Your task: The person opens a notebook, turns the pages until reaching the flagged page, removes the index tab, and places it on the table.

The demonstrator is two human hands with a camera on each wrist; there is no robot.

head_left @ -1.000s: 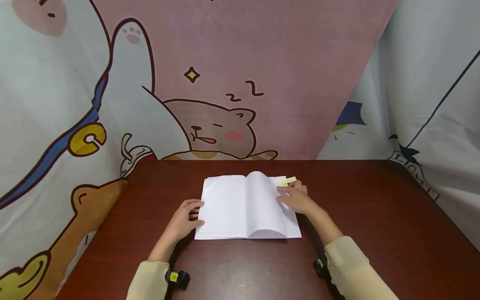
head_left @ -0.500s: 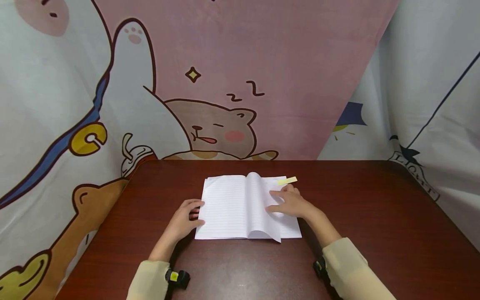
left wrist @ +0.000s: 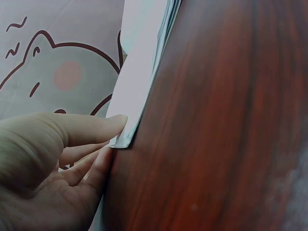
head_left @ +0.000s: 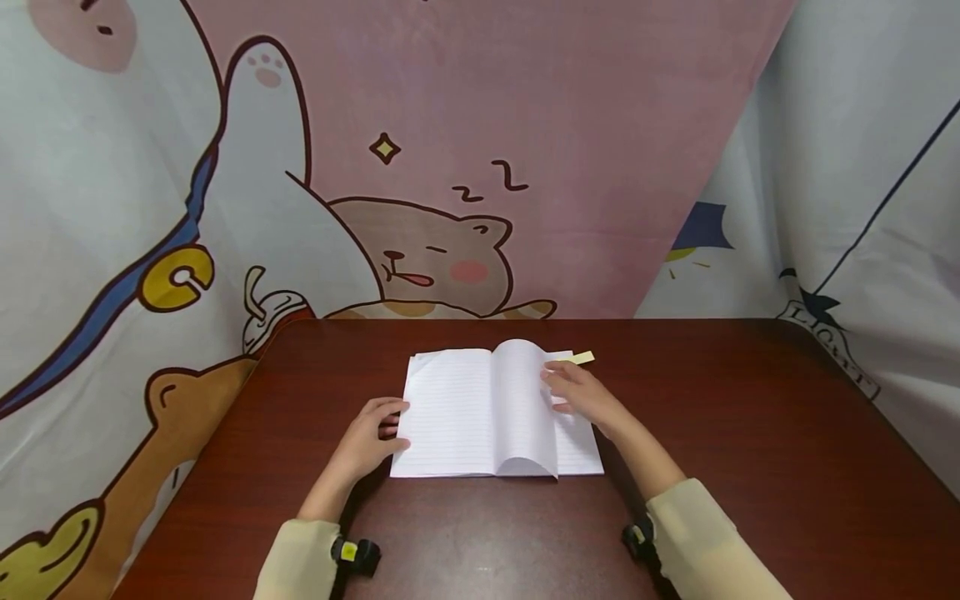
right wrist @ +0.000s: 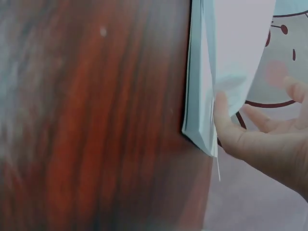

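Note:
A lined notebook [head_left: 450, 417] lies open on the table, one right-side page [head_left: 521, 408] arched up near the spine. My left hand [head_left: 367, 442] holds the notebook's left edge; in the left wrist view its thumb [left wrist: 103, 129] lies on the paper and the fingers sit at the edge. At the upper right of the notebook, my right hand [head_left: 592, 400] touches the raised page with loosely extended fingers. In the right wrist view the thumb [right wrist: 226, 115] rests against the paper while the other fingers stand apart from it. A yellow sticky tab [head_left: 583, 357] juts from the top right, partly covered by the hand.
The dark red-brown wooden table [head_left: 750, 433] extends around the notebook. Behind it hangs a cartoon-printed curtain [head_left: 600, 167]. Both wrists wear small black cameras, the left one [head_left: 360, 557] beside the cream sleeve.
My right hand slid left across the page, then rose toward the top right corner. The raised page curled tighter, then eased into a broader arch. My left hand stayed in place.

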